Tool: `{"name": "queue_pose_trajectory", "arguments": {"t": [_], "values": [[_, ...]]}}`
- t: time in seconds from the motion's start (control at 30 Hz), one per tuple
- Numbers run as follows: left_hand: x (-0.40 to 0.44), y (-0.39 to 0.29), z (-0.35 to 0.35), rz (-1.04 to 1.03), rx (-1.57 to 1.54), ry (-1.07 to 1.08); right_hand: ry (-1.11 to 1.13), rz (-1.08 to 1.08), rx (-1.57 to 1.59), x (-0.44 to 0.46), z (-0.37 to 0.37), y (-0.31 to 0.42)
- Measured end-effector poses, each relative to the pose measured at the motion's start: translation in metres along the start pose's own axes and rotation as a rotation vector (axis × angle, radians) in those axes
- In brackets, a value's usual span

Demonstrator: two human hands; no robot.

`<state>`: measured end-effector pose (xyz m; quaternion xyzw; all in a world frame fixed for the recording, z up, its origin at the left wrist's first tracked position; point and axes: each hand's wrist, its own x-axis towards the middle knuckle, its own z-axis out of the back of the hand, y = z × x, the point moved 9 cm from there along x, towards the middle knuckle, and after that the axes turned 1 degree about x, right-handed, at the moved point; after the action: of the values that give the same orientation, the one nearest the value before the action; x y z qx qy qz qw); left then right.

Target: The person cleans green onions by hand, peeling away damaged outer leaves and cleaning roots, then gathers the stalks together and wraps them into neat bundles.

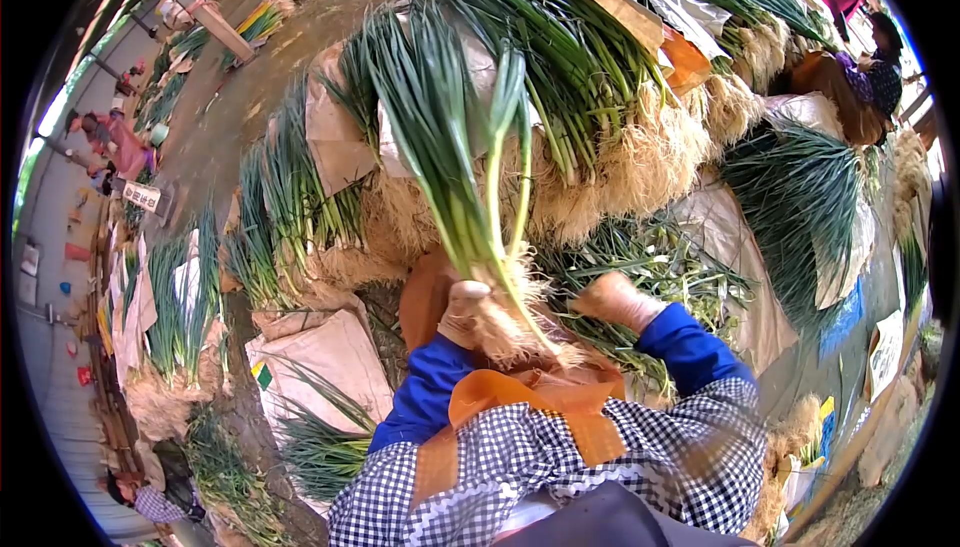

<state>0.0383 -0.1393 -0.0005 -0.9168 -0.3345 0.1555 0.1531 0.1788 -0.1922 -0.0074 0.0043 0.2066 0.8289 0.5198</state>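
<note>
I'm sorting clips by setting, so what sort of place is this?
Probably a covered shed for sorting green onions or leeks: rooted bundles lie in rows across the floor, loose leaves are heaped nearby, and a ribbed wall runs along one side.

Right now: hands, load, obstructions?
Left hand gripping onion bunch near roots. Right hand off it, blurred, grip unclear. Loose leaves beside right hand.

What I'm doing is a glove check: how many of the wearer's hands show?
2: the left hand grips green onions near their roots; the blurred right hand is apart from them, by the leafy scraps. Neither is fully hidden.
</note>
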Motion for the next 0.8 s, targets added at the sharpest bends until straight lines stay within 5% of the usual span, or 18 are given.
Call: {"name": "queue_pose_trajectory", "arguments": {"t": [0.1, 0.17, 0.23, 0.33, 0.43, 0.5, 0.53, 0.57, 0.63, 0.8], "values": [[0.002, -0.014, -0.006, -0.101, 0.05, 0.005, 0.033, -0.32, -0.198, 0.001, 0.035, -0.075], [0.007, -0.005, -0.004, -0.102, 0.087, -0.045, -0.442, -0.553, -0.272, 0.024, 0.123, -0.083], [0.012, 0.004, -0.006, -0.099, 0.118, -0.073, -0.436, -0.817, -0.133, 0.05, 0.158, -0.115], [0.011, 0.002, -0.012, -0.137, 0.187, -0.139, -0.403, -0.755, -0.224, 0.094, 0.135, -0.172], [0.014, -0.002, -0.023, -0.159, 0.125, -0.041, -0.315, -0.844, 0.028, 0.061, 0.123, -0.132], [0.018, 0.008, -0.027, -0.118, 0.06, 0.044, -0.578, -0.642, 0.085, 0.04, 0.113, -0.103], [0.018, 0.012, -0.032, -0.09, 0.021, 0.025, -0.661, -0.665, 0.094, 0.034, 0.11, -0.109], [0.019, 0.014, -0.034, -0.061, -0.016, 0.005, -0.502, -0.848, 0.182, 0.034, 0.112, -0.121], [0.023, 0.012, -0.027, -0.138, -0.023, 0.014, -0.446, -0.983, 0.081, 0.034, 0.142, -0.121], [0.024, 0.012, -0.015, -0.118, 0.034, -0.019, -0.413, -0.743, -0.236, 0.082, 0.139, -0.135]]}}
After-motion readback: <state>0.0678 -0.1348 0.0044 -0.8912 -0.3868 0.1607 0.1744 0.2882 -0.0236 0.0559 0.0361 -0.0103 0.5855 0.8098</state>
